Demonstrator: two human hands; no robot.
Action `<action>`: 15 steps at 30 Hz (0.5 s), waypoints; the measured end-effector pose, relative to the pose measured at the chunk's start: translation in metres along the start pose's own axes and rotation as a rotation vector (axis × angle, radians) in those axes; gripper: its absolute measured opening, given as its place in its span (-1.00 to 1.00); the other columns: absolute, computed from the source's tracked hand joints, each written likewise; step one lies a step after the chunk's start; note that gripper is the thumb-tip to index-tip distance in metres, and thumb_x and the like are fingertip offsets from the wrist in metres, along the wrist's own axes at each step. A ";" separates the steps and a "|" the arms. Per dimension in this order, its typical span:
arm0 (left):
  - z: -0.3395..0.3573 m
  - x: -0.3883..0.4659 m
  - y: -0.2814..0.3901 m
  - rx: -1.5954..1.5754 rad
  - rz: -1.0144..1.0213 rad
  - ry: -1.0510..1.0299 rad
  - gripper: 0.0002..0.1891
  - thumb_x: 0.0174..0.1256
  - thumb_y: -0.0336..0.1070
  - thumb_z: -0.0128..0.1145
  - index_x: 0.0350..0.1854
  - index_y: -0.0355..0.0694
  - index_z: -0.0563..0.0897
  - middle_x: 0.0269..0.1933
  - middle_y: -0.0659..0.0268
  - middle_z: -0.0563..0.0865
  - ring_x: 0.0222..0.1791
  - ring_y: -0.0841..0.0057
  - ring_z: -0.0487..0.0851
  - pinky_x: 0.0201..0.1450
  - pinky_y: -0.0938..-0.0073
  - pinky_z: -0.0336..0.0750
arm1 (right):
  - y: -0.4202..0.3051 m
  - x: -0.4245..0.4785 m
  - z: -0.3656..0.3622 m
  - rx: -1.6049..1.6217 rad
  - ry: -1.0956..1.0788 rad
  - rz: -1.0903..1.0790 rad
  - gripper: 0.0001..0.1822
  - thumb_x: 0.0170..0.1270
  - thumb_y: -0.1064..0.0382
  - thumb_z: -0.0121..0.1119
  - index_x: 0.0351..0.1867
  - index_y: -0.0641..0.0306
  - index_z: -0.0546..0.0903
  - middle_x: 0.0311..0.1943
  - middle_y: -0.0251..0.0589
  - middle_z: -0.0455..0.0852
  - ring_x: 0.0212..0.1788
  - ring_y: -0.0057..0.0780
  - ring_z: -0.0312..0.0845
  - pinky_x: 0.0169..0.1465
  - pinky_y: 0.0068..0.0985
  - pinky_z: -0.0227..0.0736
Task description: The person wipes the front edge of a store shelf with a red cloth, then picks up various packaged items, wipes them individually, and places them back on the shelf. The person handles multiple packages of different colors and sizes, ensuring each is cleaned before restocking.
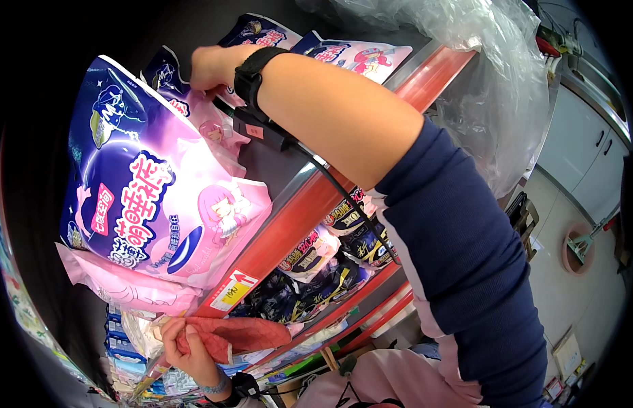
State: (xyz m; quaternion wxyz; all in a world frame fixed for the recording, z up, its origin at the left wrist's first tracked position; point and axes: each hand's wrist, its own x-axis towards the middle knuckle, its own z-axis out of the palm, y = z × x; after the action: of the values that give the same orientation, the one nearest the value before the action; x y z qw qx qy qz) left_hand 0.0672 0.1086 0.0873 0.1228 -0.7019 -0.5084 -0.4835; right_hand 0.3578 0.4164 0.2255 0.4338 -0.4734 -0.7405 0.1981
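Note:
My left hand (186,347) holds a red cloth (245,334) just below the red front edge of a shelf. My right hand (212,69) reaches over the shelf among pink and navy plastic packs. Its fingers are curled down and mostly hidden, next to a smaller pack (209,120), and whether they grip it I cannot tell. A large upright pack (143,178), printed with a cartoon girl, stands at the left on the shelf. More such packs (342,53) lie beyond my right wrist. A black device (260,131) with a cable hangs under that wrist.
The red shelf rail (275,229) carries a yellow price tag (231,296). Dark packs (316,285) fill the shelf below. Clear plastic sheeting (500,92) drapes at the upper right. A mop in a pink basin (579,250) and white cabinets (584,137) stand farther off.

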 end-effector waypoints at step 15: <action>-0.004 -0.001 -0.002 0.018 -0.004 -0.008 -0.90 0.13 -0.55 0.02 -0.30 -0.38 0.53 -0.19 0.22 0.55 -0.13 0.46 0.48 0.04 0.49 0.33 | -0.020 -0.045 0.007 0.222 -0.421 -0.356 -0.71 0.09 0.10 0.24 -0.22 0.22 0.67 -0.42 -0.27 0.70 -0.45 -0.52 0.58 -0.43 -0.60 0.36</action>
State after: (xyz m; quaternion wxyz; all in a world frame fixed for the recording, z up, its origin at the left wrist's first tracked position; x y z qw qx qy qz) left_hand 0.0629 0.1060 0.0878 0.1262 -0.7017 -0.5146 -0.4763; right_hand 0.3497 0.3684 0.2152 0.3476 -0.2340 -0.8594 0.2928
